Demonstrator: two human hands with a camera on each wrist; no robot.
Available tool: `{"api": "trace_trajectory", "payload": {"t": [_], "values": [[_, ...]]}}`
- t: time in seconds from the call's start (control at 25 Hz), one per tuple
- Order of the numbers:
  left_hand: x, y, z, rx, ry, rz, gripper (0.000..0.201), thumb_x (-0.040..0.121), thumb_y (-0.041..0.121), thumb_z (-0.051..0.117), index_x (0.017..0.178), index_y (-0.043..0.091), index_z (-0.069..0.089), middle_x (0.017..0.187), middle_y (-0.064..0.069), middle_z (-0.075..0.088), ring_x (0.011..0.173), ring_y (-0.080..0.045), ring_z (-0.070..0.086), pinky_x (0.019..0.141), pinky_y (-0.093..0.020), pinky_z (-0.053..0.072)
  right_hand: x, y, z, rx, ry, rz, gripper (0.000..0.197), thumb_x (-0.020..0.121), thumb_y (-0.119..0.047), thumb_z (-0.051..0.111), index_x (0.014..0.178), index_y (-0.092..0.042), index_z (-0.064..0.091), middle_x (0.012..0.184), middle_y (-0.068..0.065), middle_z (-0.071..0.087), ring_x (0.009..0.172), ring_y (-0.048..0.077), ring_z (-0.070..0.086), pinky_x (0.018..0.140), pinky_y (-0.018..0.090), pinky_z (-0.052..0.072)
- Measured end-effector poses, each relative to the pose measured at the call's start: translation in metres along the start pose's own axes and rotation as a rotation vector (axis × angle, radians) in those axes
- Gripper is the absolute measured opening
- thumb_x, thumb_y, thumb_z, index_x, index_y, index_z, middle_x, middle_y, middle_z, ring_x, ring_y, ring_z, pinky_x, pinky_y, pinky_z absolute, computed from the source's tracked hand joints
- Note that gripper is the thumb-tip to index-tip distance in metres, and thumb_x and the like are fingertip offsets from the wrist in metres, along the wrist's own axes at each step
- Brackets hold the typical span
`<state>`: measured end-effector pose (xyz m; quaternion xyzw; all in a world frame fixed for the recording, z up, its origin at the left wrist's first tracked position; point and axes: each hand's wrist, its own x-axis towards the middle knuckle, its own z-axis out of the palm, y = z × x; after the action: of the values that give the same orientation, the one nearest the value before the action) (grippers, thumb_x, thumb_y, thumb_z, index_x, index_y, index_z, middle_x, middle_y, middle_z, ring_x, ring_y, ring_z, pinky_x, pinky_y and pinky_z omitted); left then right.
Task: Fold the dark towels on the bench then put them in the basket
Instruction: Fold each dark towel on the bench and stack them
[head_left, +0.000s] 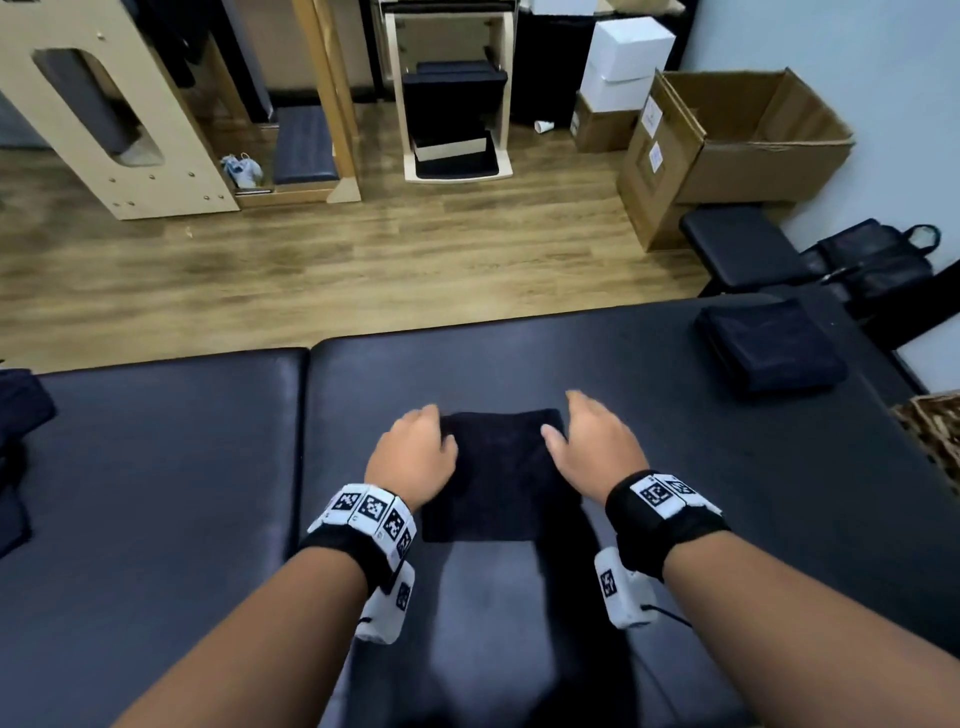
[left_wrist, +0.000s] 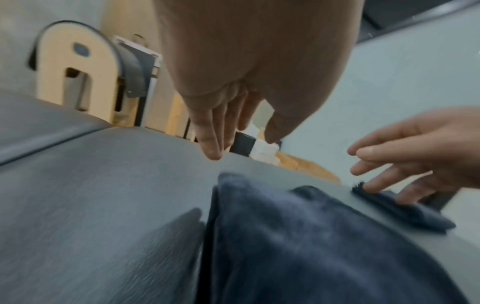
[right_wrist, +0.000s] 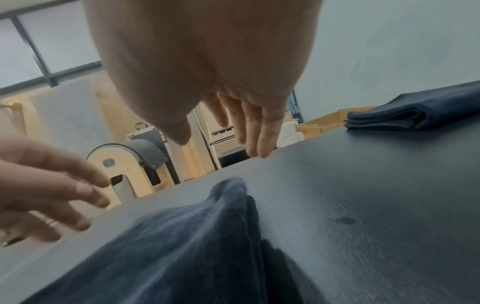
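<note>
A folded dark towel (head_left: 498, 473) lies flat on the bench (head_left: 675, 467), near its front edge. The left hand (head_left: 415, 457) and right hand (head_left: 592, 447) flank it, fingers straight and spread, gripping nothing. Toward the far right corner sits a folded towel stack (head_left: 771, 345). The basket (head_left: 935, 431) shows at the right edge.

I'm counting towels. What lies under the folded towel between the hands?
Only the black bench shows around the towel. Whatever its folded layers cover cannot be seen.
</note>
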<state>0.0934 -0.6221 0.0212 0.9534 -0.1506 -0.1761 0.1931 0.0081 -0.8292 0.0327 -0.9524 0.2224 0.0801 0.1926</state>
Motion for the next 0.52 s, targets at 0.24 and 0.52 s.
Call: {"api": "trace_trajectory", "payload": {"t": [0.24,0.52], "values": [[0.009,-0.011,0.034,-0.108,-0.261,-0.307,0.046,0.081,0.058,0.065,0.093,0.015,0.06,0.108,-0.01,0.067,0.104,-0.035,0.063,0.084,-0.035,0.052,-0.001,0.008,0.046,0.209,-0.288,0.313,0.039,0.088,-0.048,0.065,0.096,-0.01,0.062,0.101,0.008,0.07,0.102,0.031,0.065,0.081,0.033,0.051],[0.011,0.0,0.058,-0.729,-0.421,-0.529,0.049,0.055,0.032,0.086,0.098,0.014,0.071,0.09,-0.009,0.077,0.086,-0.029,0.074,0.077,-0.05,0.061,0.012,0.025,0.031,0.762,-0.313,0.473,0.029,0.059,-0.011,0.074,0.088,-0.005,0.073,0.082,0.014,0.077,0.078,0.033,0.075,0.075,0.048,0.064]]}}
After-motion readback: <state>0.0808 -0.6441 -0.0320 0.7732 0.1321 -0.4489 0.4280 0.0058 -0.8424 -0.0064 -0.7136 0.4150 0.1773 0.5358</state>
